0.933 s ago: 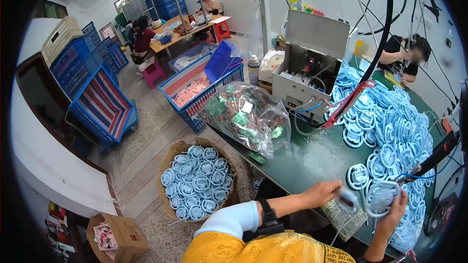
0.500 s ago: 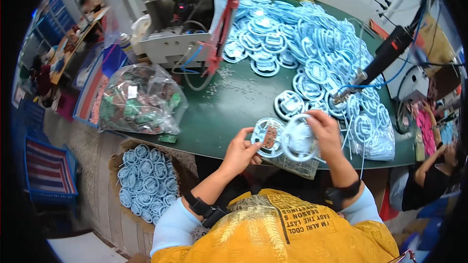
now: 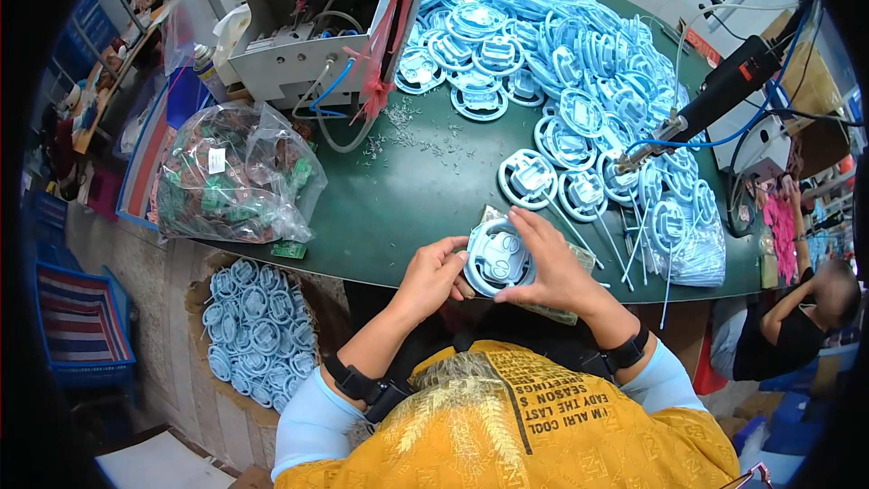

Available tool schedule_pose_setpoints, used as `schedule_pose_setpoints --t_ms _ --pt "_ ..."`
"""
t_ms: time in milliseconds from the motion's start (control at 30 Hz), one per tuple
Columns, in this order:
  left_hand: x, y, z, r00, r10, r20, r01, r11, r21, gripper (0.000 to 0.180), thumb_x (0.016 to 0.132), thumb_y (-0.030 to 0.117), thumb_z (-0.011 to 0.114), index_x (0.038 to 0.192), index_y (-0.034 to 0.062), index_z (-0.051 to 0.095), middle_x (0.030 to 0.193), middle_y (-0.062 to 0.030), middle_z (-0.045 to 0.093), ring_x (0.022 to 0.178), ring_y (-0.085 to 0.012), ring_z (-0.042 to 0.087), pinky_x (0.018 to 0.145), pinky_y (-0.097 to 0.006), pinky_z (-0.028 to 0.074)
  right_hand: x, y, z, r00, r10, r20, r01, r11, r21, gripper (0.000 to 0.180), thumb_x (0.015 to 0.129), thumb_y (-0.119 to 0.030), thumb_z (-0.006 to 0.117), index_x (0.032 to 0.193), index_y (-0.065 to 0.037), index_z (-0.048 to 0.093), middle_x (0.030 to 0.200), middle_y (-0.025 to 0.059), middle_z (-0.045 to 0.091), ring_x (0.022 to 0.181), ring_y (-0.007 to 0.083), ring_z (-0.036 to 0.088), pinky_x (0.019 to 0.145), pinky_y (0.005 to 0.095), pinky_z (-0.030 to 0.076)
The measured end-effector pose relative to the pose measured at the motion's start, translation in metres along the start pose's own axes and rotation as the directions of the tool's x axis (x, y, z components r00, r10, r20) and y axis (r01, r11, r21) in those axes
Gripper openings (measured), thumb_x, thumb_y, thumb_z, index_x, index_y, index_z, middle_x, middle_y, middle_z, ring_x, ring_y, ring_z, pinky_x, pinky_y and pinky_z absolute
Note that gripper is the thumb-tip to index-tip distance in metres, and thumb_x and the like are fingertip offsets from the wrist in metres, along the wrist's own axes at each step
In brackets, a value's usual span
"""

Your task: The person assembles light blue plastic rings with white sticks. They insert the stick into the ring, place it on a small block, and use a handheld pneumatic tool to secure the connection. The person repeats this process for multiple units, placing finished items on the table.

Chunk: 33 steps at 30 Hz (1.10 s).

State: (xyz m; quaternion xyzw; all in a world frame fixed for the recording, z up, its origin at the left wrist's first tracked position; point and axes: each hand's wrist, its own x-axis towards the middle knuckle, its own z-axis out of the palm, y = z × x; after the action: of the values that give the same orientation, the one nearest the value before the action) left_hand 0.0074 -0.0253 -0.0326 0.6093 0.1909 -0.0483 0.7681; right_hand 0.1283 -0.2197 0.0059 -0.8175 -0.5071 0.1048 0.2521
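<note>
Left hand [image 3: 434, 276] and right hand [image 3: 554, 264] partly cover a round blue part [image 3: 496, 258].

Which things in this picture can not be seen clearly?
Head view only:
- Lower side of the round part: covered by the left hand and right hand.
- Bag contents: too small, blurred by plastic.
- Box of parts: partly under the table edge.
- Co-worker: cut by the rim.

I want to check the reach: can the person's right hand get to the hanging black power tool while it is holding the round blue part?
Probably not at once. The right hand and left hand both grip the round blue part. The black power tool hangs up and right, nothing between.
</note>
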Motion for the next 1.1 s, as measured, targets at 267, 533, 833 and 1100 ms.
schedule_pose_setpoints --t_ms 267,533,833,1100 --pt "0.008 0.006 0.007 0.993 0.045 0.111 -0.049 0.998 0.032 0.033 0.097 0.008 0.051 0.127 -0.0045 0.056 0.078 -0.0051 0.064 0.056 -0.0097 0.057 0.048 -0.023 0.045 -0.014 0.014 0.002 0.995 -0.075 -0.065 0.078 0.996 0.047 0.11 0.059 -0.042 0.087 0.143 0.004 0.032 0.146 0.0253 0.037 0.136 0.0413 0.035 0.111 0.0477 0.03" --pt "0.005 0.023 0.005 0.996 -0.038 0.082 0.035 0.999 0.039 0.037 0.093 0.011 0.056 0.126 -0.0061 0.055 0.095 -0.0124 0.067 0.067 -0.0171 0.065 0.055 -0.027 0.053 -0.009 0.019 0.021 0.995 -0.071 -0.067 0.078 0.991 0.105 0.12 0.059 -0.043 0.083 0.15 0.002 0.02 0.152 0.0237 0.027 0.141 0.0375 0.028 0.106 0.0519 0.031" --pt "0.008 0.019 -0.002 0.985 -0.123 0.117 0.122 0.992 0.014 0.037 0.094 0.011 0.061 0.127 -0.0038 0.057 0.093 -0.0082 0.067 0.068 -0.0137 0.063 0.056 -0.024 0.05 -0.009 0.027 0.034 0.991 -0.115 -0.075 0.128 0.971 0.2 0.116 0.058 -0.039 0.081 0.15 0.0 0.022 0.153 0.0216 0.025 0.144 0.036 0.023 0.106 0.0534 0.028" --pt "-0.015 0.053 0.023 0.979 -0.201 0.013 0.199 0.976 0.091 0.037 0.094 0.009 0.059 0.128 -0.004 0.056 0.097 -0.0096 0.067 0.073 -0.0149 0.065 0.058 -0.024 0.052 -0.003 0.033 0.041 0.99 -0.138 -0.018 0.139 0.968 0.21 0.118 0.052 -0.039 0.084 0.148 0.001 0.026 0.15 0.02 0.027 0.143 0.0352 0.023 0.104 0.0587 0.028"
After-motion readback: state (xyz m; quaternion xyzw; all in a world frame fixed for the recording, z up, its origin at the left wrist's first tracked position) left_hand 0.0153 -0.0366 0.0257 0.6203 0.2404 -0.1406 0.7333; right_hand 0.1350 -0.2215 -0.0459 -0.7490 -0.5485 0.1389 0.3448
